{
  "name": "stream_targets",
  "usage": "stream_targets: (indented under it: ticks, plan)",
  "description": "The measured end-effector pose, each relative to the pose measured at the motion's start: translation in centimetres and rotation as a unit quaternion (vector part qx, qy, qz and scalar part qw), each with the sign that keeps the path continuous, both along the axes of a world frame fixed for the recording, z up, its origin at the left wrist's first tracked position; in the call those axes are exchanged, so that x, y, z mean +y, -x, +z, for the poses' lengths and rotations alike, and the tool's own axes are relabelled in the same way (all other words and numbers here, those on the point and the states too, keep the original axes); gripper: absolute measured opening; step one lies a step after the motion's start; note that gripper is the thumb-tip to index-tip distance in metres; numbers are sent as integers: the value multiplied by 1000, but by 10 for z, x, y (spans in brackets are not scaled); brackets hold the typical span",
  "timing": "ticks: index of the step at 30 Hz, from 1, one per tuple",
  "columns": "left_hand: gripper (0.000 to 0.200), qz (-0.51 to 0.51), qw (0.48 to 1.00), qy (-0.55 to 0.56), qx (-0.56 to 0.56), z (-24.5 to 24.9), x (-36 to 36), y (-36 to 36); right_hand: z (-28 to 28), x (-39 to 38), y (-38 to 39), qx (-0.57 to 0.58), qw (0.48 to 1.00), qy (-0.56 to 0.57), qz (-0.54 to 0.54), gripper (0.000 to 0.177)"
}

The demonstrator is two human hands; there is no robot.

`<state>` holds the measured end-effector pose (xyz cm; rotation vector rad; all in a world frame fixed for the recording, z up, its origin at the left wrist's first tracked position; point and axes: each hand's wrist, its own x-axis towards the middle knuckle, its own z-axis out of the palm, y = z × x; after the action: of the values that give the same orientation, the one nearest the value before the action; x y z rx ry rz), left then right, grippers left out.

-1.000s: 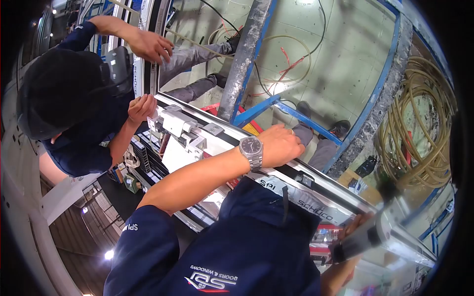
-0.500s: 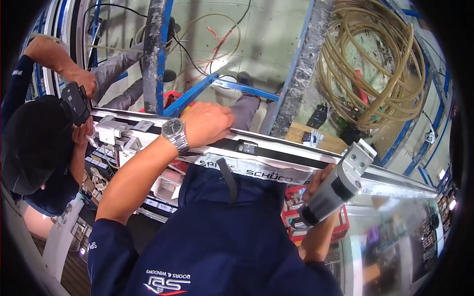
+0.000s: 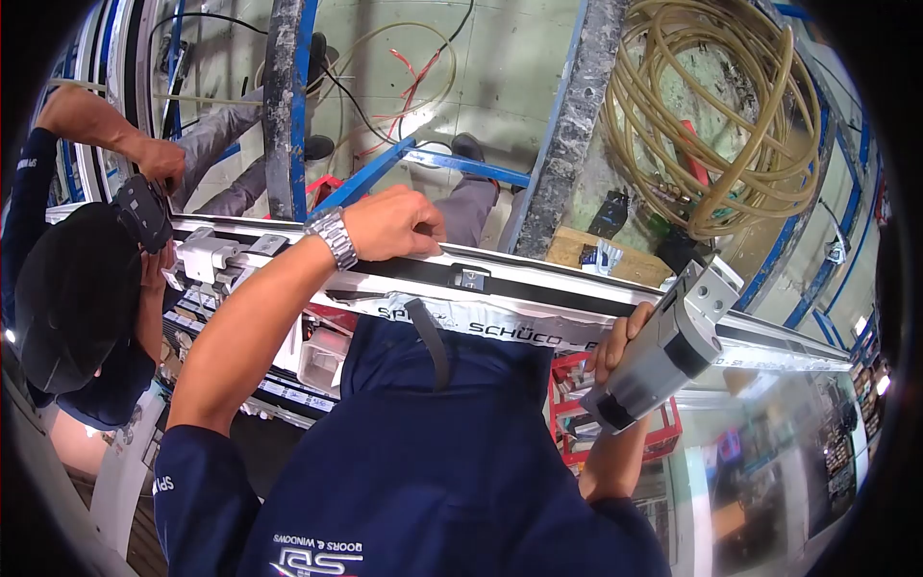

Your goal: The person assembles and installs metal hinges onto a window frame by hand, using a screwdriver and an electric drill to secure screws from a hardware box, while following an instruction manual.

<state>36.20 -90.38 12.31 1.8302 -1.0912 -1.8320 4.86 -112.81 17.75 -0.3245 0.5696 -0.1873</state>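
Two holds, one long frame, and a bar that could slip.

My left hand (image 3: 394, 223) is curled over the top edge of the frame (image 3: 538, 288), and my right hand (image 3: 615, 338) is wrapped tight round the low end of the grey bar (image 3: 668, 346), whose head sits against the frame further along. If the co-worker (image 3: 72, 298) jolts the far end, I think the frame could shift under my fingers, tipping the bar onto the glass (image 3: 760, 462).
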Motion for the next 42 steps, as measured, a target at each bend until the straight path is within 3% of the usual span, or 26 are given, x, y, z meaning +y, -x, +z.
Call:
stream_targets:
  ticks: [7,10,13,16,19,25,31,37,40,42]
  plan:
    - [24,-14,999,36,13,-3,-16,11,0,-4,-1,-9,1000,-10,16,39]
    - [24,-33,992,108,-55,-6,-10,19,-1,-7,-1,-12,999,-13,27,39]
    - [26,-22,992,101,-67,-2,-8,23,-5,-5,0,-27,999,-15,20,40]
    - [26,31,998,60,2,-7,-8,20,-7,-5,2,-36,999,-8,18,40]
    - [28,68,993,99,6,-4,-16,25,-7,-5,2,-33,999,12,19,41]
    - [28,31,997,-38,55,-10,-28,25,-4,-8,-2,-36,999,21,31,40]
    - [28,21,998,0,57,-10,-33,21,2,-5,-4,5,1000,12,16,38]
    - [26,41,995,-43,84,-13,-46,31,16,0,-15,74,997,17,-12,39]
    - [23,22,999,31,24,-15,-42,37,14,-3,-9,76,997,-11,-10,41]
    - [23,67,996,62,24,-15,-39,41,11,-5,-8,72,997,-17,4,43]
